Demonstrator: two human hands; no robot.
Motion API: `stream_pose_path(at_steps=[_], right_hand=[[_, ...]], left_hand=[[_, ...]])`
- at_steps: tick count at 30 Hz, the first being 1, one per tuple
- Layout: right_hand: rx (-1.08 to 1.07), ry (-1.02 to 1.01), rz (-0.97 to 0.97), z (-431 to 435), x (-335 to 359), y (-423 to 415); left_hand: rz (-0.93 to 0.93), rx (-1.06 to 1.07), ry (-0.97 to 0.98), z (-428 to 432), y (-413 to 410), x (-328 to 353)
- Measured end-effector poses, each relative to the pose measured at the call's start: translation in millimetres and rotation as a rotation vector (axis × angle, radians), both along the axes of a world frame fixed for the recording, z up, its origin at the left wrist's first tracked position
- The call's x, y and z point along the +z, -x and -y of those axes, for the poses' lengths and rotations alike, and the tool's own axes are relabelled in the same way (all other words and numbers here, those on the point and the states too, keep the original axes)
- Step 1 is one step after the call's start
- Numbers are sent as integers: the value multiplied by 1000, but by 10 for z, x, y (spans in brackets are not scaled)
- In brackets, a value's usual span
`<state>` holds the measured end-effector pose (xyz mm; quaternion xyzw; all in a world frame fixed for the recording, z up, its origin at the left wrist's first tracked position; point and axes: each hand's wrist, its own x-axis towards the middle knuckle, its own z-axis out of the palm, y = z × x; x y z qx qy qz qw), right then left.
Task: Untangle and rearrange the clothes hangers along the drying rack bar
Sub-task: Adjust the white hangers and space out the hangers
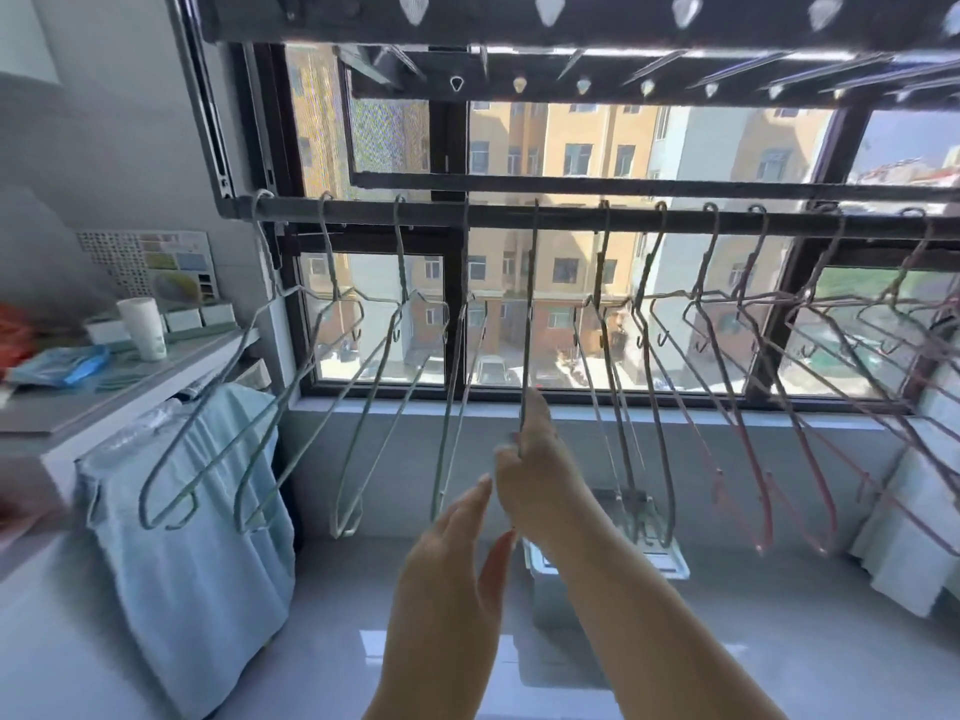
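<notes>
- Right hand (530,459) pinches the low end of a hanger (529,314), arm reaching up; the hanger hangs edge-on from mid bar (363,210).
- Left hand (447,553) hovers just below, fingers straight and together, holding nothing.
- Risk: a hard sideways tug could unhook it, or swing it into the crowded neighbours (639,506) on the right and snag them.

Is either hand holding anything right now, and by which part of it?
The right hand grips the edge-on hanger near its lower end; its hook sits on the rack bar. The left hand is open, holding nothing.
</notes>
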<state>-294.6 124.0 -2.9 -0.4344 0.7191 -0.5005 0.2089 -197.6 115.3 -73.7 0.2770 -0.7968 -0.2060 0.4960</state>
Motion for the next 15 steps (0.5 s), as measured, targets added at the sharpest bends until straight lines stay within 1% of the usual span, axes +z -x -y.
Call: stream_pose_path(at_steps=[3,4,7,10,15], right_hand=[[-13,41,195,16,-19,-38],[-19,58,233,23,-20,-33],[-48,110,266,36,-34,-2],[-73,165,302,46,-47,34],[-53,170,331,28,-41,134]], left_hand=[[24,-19,-6,48,36,-106],[24,-32,-12,51,51,-127],[3,-23,-22,42,105,-126],[23,11,-14,32,150,-76],[39,27,-27,6,246,-65]])
